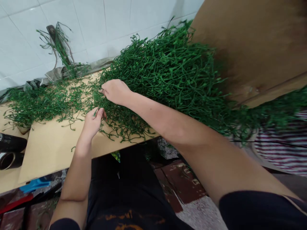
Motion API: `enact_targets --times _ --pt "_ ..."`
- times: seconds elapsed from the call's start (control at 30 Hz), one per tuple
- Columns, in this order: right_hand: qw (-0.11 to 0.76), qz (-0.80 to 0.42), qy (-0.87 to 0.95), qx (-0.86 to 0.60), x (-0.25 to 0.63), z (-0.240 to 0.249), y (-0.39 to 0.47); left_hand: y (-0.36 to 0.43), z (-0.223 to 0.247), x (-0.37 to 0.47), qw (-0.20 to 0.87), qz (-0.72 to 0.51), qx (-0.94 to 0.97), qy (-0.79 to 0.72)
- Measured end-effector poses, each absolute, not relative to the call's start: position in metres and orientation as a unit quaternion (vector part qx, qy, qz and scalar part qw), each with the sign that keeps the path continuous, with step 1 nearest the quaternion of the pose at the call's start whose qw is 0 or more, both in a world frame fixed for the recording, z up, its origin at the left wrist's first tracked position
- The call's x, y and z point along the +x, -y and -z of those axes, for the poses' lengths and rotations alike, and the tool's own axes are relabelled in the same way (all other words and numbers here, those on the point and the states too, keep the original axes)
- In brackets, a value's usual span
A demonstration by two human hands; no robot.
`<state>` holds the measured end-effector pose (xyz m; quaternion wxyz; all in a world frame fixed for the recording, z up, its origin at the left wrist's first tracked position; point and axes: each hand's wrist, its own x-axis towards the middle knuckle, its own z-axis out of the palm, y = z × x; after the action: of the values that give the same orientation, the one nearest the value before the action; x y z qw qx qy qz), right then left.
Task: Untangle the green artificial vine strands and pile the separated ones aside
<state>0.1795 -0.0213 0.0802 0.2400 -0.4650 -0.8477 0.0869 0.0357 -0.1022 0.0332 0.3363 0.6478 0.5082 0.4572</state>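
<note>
Left hand (94,119) pinches a green stem (96,112) at frame centre-left, apparently to free it, while right hand (116,91) grips into the tangled heap (168,73)

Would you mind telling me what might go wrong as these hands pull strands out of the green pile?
1. The green stems are densely tangled, so the pinch of the left hand may drag a whole clump instead of a single strand.
2. Loose strands overhang the edge of the tan board and could slip to the floor.
3. The right hand rests on the pile and may snag.
</note>
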Motion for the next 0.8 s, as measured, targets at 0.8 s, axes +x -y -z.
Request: enact_targets --times 0.8 --pt "0.264 -0.453 0.76 -0.385 0.192 -0.087 0.024 0.108 -0.035 0.026 0.507 -0.542 0.533 -0.407"
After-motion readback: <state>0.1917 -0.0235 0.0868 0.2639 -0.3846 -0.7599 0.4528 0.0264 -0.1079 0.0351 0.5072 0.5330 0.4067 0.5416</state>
